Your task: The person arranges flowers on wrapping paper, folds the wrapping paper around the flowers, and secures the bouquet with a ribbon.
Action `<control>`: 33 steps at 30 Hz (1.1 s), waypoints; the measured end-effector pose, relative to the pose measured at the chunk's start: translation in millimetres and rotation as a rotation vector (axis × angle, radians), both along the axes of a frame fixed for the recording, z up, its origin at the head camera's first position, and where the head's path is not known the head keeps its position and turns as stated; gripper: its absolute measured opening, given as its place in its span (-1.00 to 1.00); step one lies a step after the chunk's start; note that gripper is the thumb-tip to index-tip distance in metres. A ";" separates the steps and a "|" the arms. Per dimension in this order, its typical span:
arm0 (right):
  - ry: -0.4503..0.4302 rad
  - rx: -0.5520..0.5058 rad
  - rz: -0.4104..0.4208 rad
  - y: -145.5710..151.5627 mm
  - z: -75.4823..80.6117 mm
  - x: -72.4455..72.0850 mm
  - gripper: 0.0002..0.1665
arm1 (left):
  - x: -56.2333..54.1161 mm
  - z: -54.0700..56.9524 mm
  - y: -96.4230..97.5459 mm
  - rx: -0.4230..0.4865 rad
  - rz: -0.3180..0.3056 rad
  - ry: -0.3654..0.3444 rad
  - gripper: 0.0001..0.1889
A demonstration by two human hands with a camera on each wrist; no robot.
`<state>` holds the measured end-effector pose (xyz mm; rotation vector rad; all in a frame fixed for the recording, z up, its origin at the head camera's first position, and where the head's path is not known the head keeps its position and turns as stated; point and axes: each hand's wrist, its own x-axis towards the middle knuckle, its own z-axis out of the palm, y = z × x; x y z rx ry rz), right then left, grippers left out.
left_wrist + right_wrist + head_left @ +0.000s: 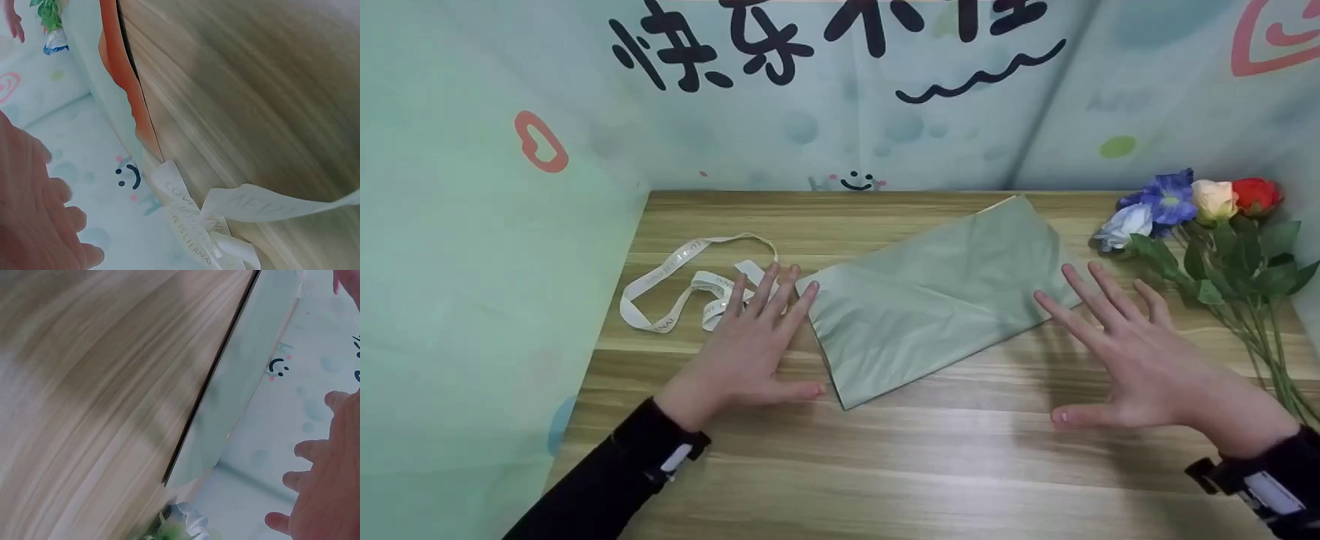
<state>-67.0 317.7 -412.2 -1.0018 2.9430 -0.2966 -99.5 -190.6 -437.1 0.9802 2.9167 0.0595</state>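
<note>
A folded sheet of sage-green wrapping paper lies slanted on the wooden table between the two hands. Its side edge shows an orange-brown inner face in the left wrist view. My left hand is spread with straight fingers; in the head view its fingertips overlap the paper's left corner and the white printed ribbon. Spread over the right end of the paper, my right hand has its fingers straight and apart, casting a shadow on the table. Neither hand holds anything.
At the right lie several artificial flowers with long green stems, among them a red rose and a pale blue one. A printed cloth backdrop stands along the back and sides of the table.
</note>
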 end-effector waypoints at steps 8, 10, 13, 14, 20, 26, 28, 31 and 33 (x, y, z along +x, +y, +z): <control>-0.038 0.005 -0.016 -8.6 -0.3 -27.4 0.68 | -23.9 -1.8 8.7 -0.025 0.013 -0.026 0.43; -0.051 0.014 -0.010 -12.1 -1.3 -34.6 0.69 | -28.4 -1.5 13.0 -0.029 0.009 -0.033 0.45; -0.088 0.041 0.002 -18.6 -4.6 -45.3 0.65 | -30.7 -1.5 23.3 -0.012 -0.007 -0.051 0.46; -0.108 0.050 0.002 -21.0 -6.0 -48.7 0.63 | -30.8 -2.0 27.5 -0.001 -0.017 -0.060 0.45; -0.206 0.083 -0.018 -36.3 -19.0 -67.1 0.48 | -31.0 -17.0 50.0 0.021 -0.098 -0.122 0.34; -0.277 0.098 -0.002 -47.2 -36.6 -68.7 0.44 | -28.0 -36.2 60.8 -0.043 -0.157 -0.188 0.28; -0.298 0.098 -0.008 -49.1 -40.9 -66.7 0.38 | -26.4 -39.3 62.7 -0.040 -0.165 -0.209 0.27; -0.330 0.096 -0.038 -50.3 -45.4 -63.6 0.21 | -25.1 -42.7 64.0 -0.037 -0.171 -0.228 0.24; -0.348 0.094 -0.061 -50.7 -47.4 -62.4 0.05 | -25.1 -44.8 64.3 -0.036 -0.171 -0.235 0.22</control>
